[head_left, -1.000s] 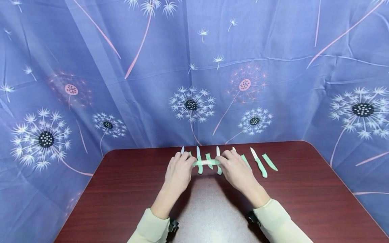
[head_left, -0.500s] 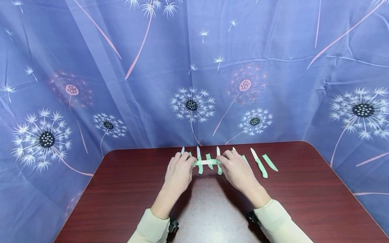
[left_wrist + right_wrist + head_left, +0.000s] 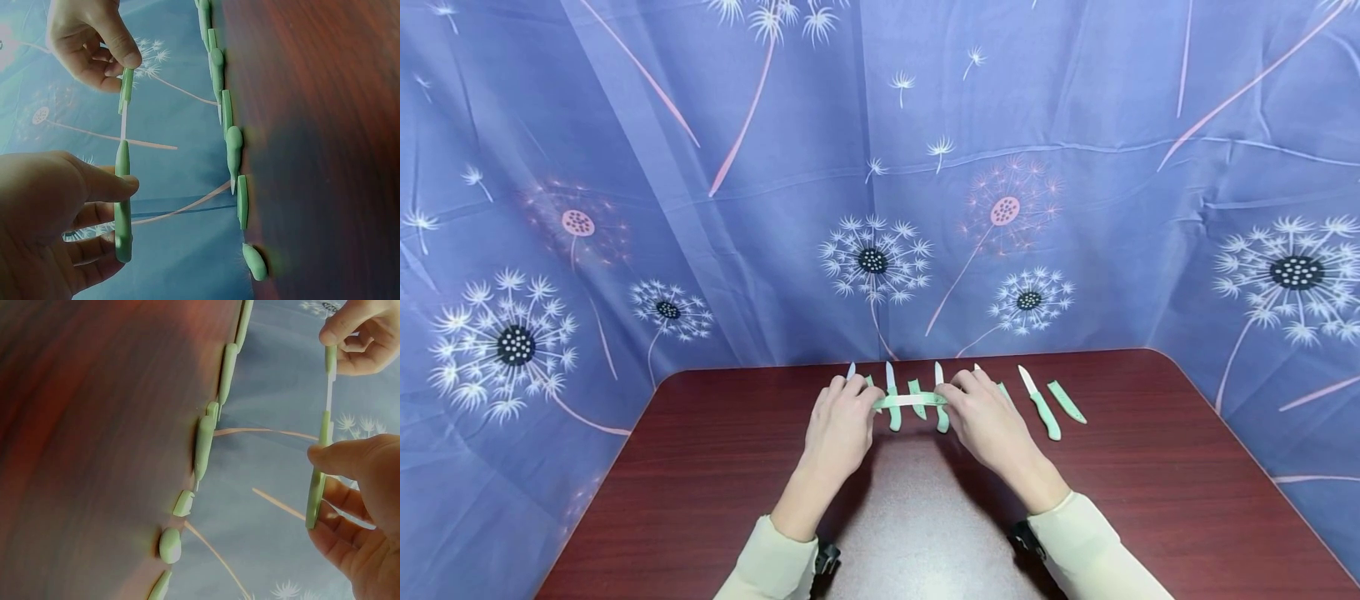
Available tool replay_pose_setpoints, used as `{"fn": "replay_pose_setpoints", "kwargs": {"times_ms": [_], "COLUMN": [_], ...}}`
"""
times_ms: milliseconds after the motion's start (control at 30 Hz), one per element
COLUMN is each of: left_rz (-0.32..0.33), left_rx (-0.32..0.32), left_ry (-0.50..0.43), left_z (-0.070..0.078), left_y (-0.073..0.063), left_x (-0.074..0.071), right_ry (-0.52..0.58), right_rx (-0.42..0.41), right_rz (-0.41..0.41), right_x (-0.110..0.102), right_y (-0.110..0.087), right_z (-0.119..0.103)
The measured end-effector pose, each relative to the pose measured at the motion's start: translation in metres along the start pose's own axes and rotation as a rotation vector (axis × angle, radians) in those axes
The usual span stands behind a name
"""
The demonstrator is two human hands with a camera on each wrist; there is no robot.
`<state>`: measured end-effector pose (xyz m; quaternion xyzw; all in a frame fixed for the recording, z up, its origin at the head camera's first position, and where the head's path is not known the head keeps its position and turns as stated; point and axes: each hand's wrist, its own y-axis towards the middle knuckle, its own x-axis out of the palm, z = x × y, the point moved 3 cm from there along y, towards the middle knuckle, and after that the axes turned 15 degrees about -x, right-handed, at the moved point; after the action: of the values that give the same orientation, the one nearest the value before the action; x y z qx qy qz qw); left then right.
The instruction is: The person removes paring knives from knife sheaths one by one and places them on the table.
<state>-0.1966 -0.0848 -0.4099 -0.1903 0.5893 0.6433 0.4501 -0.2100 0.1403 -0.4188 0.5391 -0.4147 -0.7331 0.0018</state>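
My left hand (image 3: 840, 425) pinches the green handle of a small paring knife (image 3: 123, 215) between thumb and fingers. Opposite it, my right hand (image 3: 988, 425) grips a green blade sheath (image 3: 317, 490). The knife lies level above the table, its pale blade (image 3: 909, 401) spanning the gap from handle to sheath. The blade's tip end is hidden at the sheath, apparently inside it. Beneath and behind them, several more green-handled knives (image 3: 892, 408) lie on the table with their blades pointing away from me, alternating with green sheaths (image 3: 917, 398). My hands cover some of that row.
At the right end of the row lie an uncovered knife (image 3: 1041, 407) and a sheath (image 3: 1066, 402). The dark red wooden table (image 3: 715, 467) ends at a blue curtain (image 3: 775, 250) with dandelion prints, which surrounds the back and sides.
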Motion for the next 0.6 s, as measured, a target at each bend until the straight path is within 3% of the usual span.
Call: {"fn": "replay_pose_setpoints", "kwargs": {"times_ms": [600], "left_rz": [-0.007], "left_rx": [-0.008], "left_ry": [-0.002], "left_z": [-0.0011], "left_y": [-0.0005], "left_x": [0.0005], "right_ry": [-0.008], "right_rx": [-0.016], "right_rz": [0.025], "right_x": [0.0016], "right_y": [-0.0008], "right_z": [0.0002]}}
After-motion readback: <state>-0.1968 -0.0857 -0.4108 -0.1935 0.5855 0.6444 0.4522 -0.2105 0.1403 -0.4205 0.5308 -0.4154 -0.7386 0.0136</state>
